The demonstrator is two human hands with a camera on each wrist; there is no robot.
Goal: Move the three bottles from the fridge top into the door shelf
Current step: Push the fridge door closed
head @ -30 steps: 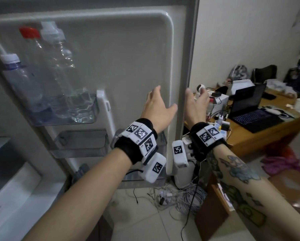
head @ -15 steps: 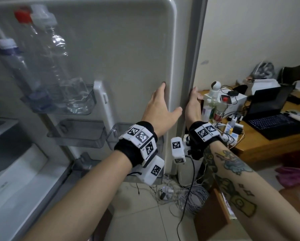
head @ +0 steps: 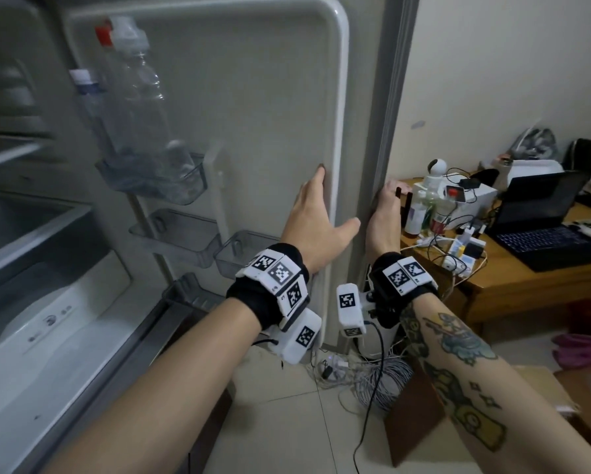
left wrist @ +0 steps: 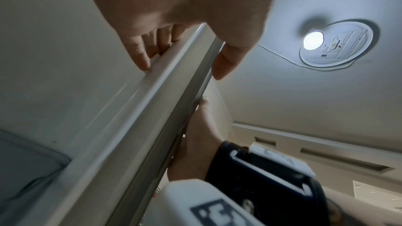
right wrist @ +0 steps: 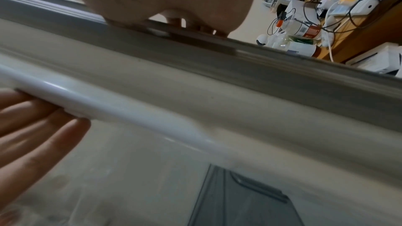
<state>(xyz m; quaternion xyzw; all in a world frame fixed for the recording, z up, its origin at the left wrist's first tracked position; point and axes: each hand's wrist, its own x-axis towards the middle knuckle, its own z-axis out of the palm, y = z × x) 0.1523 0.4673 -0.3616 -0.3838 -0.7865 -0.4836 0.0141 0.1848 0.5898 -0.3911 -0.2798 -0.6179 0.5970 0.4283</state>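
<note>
Three clear plastic bottles stand together in the upper door shelf [head: 188, 186] of the open fridge door [head: 253, 114]: one with a red cap [head: 102, 32], a tall one with a white cap [head: 133, 83], and a small one with a blue label [head: 85, 97]. My left hand [head: 318, 206] lies flat on the door's inner lining by the white gasket [left wrist: 152, 78], fingers straight and thumb out over the edge. My right hand [head: 384, 213] holds the door's outer edge, its fingers [right wrist: 195, 27] curled round behind it. Neither hand holds a bottle.
The fridge's inner shelves and drawer [head: 31, 234] are at the left. Empty clear bins [head: 181, 234] hang lower on the door. A wooden desk [head: 526, 278] with a laptop [head: 547, 230] and gadgets stands at the right. Cables [head: 366, 374] and a cardboard box [head: 417, 415] lie on the floor.
Both hands have reached forward onto the door's free edge: the left now lies on the inner lining, the right holds the outer side. The door has swung and the fridge interior shows more.
</note>
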